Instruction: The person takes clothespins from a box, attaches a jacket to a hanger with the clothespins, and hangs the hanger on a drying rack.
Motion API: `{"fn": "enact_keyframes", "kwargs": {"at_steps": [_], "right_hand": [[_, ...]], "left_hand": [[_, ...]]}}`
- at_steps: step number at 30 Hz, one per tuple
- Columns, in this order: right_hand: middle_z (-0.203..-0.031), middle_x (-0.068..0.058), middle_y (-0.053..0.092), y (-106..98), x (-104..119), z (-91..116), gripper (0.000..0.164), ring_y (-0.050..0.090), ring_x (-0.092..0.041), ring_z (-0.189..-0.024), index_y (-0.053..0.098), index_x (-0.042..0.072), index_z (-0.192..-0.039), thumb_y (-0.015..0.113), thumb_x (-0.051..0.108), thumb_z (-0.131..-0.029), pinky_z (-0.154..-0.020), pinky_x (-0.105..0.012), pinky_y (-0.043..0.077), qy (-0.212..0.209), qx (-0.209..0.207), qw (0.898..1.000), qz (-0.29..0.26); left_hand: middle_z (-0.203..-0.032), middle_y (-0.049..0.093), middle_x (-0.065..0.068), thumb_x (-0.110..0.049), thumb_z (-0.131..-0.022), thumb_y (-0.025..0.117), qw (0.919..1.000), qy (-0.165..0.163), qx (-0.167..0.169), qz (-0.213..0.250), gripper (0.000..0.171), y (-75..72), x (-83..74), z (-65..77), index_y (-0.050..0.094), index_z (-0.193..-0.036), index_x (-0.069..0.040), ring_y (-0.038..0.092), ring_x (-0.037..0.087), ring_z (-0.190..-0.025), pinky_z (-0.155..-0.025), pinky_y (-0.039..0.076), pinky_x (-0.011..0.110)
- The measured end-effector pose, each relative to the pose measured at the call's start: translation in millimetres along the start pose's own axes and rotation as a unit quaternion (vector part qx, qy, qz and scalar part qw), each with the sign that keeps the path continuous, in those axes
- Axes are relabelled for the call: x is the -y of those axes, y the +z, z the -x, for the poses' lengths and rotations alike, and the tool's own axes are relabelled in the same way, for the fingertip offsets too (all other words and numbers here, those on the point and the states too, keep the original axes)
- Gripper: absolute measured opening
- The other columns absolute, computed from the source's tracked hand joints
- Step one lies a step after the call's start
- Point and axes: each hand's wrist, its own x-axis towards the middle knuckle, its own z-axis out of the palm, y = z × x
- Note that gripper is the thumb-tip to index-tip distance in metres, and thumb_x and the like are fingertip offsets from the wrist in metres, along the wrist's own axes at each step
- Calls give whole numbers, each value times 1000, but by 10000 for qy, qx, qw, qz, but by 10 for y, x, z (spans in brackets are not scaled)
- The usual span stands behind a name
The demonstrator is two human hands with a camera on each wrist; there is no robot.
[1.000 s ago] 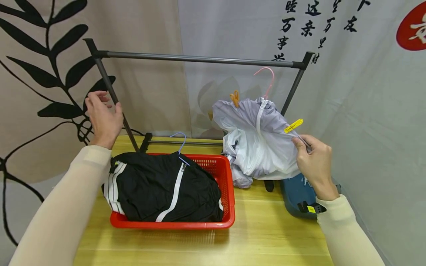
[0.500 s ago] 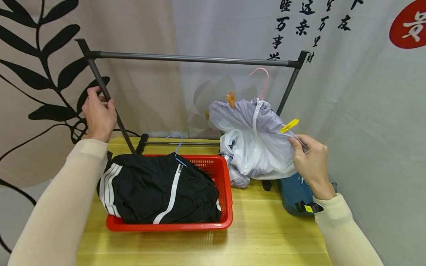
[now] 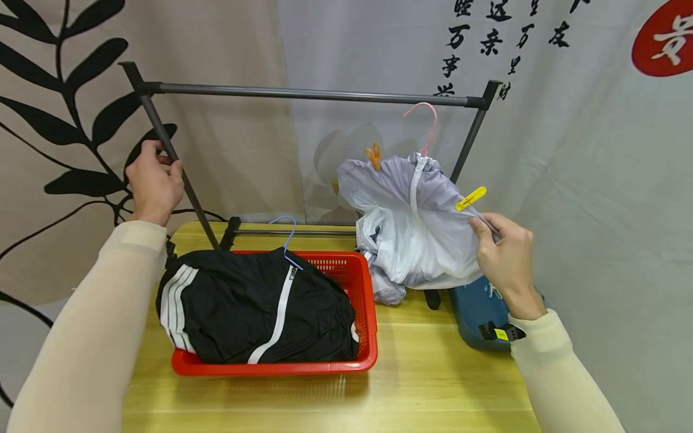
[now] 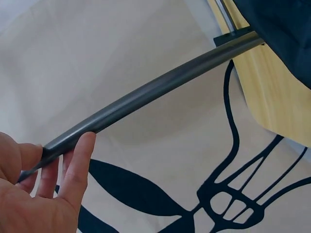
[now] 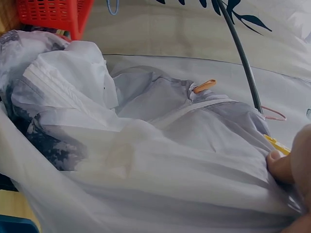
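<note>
My left hand grips the left upright of a dark metal clothes rack; in the left wrist view the thumb and fingers lie on either side of the post. On the right, my right hand pinches the edge of a pale grey and white zip jacket, thumb on top. A pink hanger sticks out of its collar, the hook just below the rack's top bar in the head view. An orange clothespin and a yellow clothespin are clipped to the jacket. The right fingertips are partly hidden by cloth.
A red plastic basket on the wooden table holds a black jacket with white stripes and a blue hanger. A blue container stands at the right, behind the right wrist. A printed cloth backdrop hangs behind the rack.
My left hand has closed round the rack's left upright. The grey jacket and its pink hanger have risen slightly with my right hand, the hook now nearer the top bar. The view has shifted a little.
</note>
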Motion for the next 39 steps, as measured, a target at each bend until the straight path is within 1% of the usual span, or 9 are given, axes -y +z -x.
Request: {"fn": "enact_keyframes", "kwargs": {"at_steps": [3, 7, 12, 19, 25, 27, 30, 36, 39], "right_hand": [[-96, -24, 86, 0, 31, -54, 16, 55, 19, -79, 88, -5, -109, 79, 8, -111, -74, -7, 41, 3, -39, 10000, -13], [-98, -24, 86, 20, 90, -145, 18, 56, 17, -79, 88, -4, -110, 78, 11, -112, -74, -9, 40, 37, -62, 10000, -48], [-95, -22, 85, 84, 181, -264, 20, 55, 8, -74, 88, -4, -109, 78, 14, -113, -68, -14, 38, 90, -33, 9998, -146], [-95, -21, 85, 175, 291, -393, 22, 55, 3, -71, 88, -2, -109, 78, 17, -113, -65, -16, 38, 324, -30, 9991, -267], [-95, -21, 83, 257, 348, -504, 24, 56, -6, -71, 88, -3, -111, 77, 19, -114, -63, -19, 36, 398, 89, 9988, -271], [-94, -21, 83, 288, 349, -526, 25, 55, -9, -70, 87, -3, -111, 77, 19, -114, -62, -20, 35, 407, 146, 9988, -240], [-92, -21, 82, 332, 339, -544, 24, 55, -13, -70, 88, -2, -110, 77, 19, -114, -61, -20, 34, 424, 233, 9987, -182], [-89, -22, 80, 390, 308, -518, 24, 54, -21, -70, 88, -3, -108, 76, 18, -114, -60, -19, 32, 483, 378, 9979, -205], [-94, -22, 83, 417, 280, -478, 25, 59, -25, -73, 88, -2, -110, 76, 19, -115, -62, -17, 35, 546, 460, 9973, -151]], "left_hand": [[-158, 67, 27, -27, -124, 53, 10000, -46, 20, -59, 53, -10, -4, 0, 46, -173, -8, 66, 43, -137, -94, 51, 43], [-161, 66, 27, -29, -124, 52, 9999, -81, 52, -111, 54, -22, -8, 4, 46, -173, -9, 67, 42, -133, -92, 51, 39], [-161, 65, 27, -29, -124, 52, 9998, -138, 81, -73, 54, -25, -19, 19, 45, -174, -10, 65, 42, -134, -93, 51, 41], [-164, 65, 26, -30, -124, 53, 9997, -209, 94, -65, 54, -20, -10, 17, 45, -174, -12, 66, 42, -137, -92, 50, 39], [-164, 65, 24, -30, -123, 53, 9996, -247, 82, -82, 54, -26, -3, -4, 46, -175, -13, 67, 38, -133, -88, 49, 32], [-164, 65, 23, -31, -123, 53, 9996, -248, 78, -79, 54, -28, -4, -8, 46, -175, -14, 67, 36, -131, -88, 49, 31], [-163, 65, 23, -31, -123, 54, 9996, -256, 67, -47, 54, -28, -7, -8, 46, -174, -14, 67, 36, -131, -89, 50, 34], [-165, 64, 22, -31, -123, 53, 9994, -318, 92, -39, 54, -20, 5, -14, 45, -175, -15, 66, 38, -136, -93, 52, 37], [-165, 64, 22, -31, -123, 53, 9995, -313, 82, -43, 54, -15, 10, -15, 45, -175, -16, 67, 37, -134, -92, 52, 36]]}}
